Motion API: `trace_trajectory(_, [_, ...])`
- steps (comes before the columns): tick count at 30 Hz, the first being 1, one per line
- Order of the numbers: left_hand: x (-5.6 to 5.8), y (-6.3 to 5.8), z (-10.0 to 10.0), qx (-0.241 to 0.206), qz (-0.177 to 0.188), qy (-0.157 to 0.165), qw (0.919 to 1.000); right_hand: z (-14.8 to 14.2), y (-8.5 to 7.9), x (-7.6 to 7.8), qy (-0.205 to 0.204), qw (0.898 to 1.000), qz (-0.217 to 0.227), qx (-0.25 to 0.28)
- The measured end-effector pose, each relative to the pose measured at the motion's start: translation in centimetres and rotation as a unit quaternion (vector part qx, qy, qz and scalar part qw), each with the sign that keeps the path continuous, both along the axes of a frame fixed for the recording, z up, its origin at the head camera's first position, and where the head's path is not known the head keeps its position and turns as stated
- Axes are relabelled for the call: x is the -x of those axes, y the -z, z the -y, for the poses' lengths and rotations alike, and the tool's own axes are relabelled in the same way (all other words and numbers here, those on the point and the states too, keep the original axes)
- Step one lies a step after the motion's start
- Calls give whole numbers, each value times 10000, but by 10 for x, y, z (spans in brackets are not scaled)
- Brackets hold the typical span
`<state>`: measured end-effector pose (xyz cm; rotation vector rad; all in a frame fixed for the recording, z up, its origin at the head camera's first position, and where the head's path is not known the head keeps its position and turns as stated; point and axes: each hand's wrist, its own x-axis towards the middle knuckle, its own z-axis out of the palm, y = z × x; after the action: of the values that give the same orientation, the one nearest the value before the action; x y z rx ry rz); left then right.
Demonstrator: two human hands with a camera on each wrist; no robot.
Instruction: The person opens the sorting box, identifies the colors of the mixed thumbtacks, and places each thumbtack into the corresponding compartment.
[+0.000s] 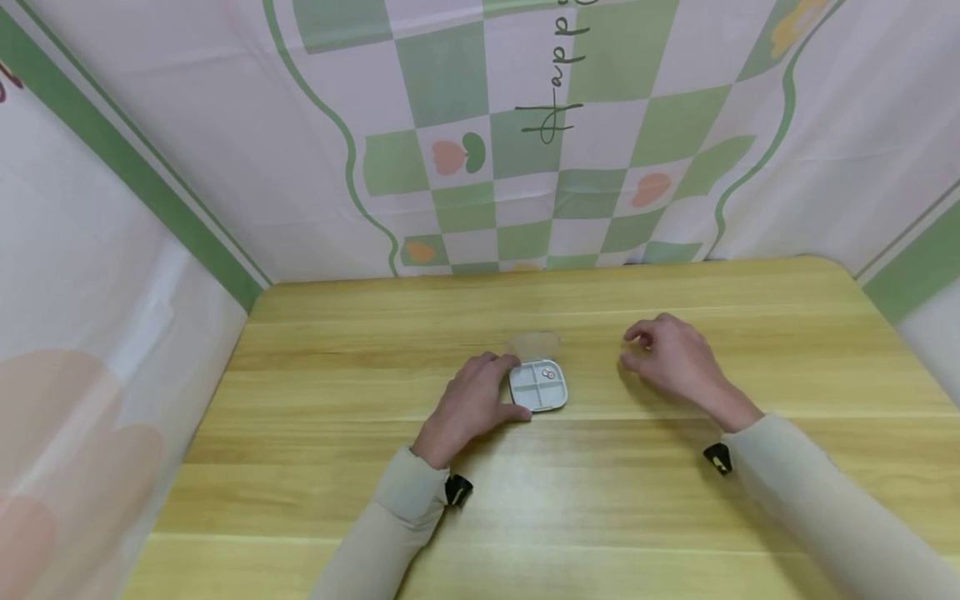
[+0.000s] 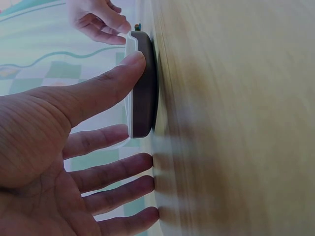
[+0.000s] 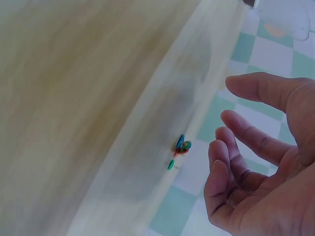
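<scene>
A small pill box (image 1: 528,395) with several compartments lies on the table, its clear lid (image 1: 535,344) flipped back. Small round ring-like pieces (image 1: 548,374) sit in its far right compartment. My left hand (image 1: 471,402) holds the box from the left, thumb at the near edge and index finger at the far corner; the left wrist view shows the other fingers straight, tips at the table. To the right of the box, my right hand (image 1: 671,356) hovers with loosely curled fingers, thumb and index apart, nothing between them. Tiny blue, green and red pieces (image 3: 181,147) lie on the table beyond it, too blurred to identify.
The wooden table (image 1: 337,500) has its back edge against a hanging cloth (image 1: 442,83) with green checks. More white cloth (image 1: 112,275) hangs along the left side. Dark straps or devices (image 1: 458,490) are at the sleeve cuffs.
</scene>
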<state>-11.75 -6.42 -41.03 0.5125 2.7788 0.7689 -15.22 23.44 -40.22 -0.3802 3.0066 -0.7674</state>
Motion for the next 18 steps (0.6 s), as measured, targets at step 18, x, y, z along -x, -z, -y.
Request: trace_trajectory(18, [0, -1, 0, -22, -51, 10, 10000, -17, 4, 5, 416, 9986, 175, -280])
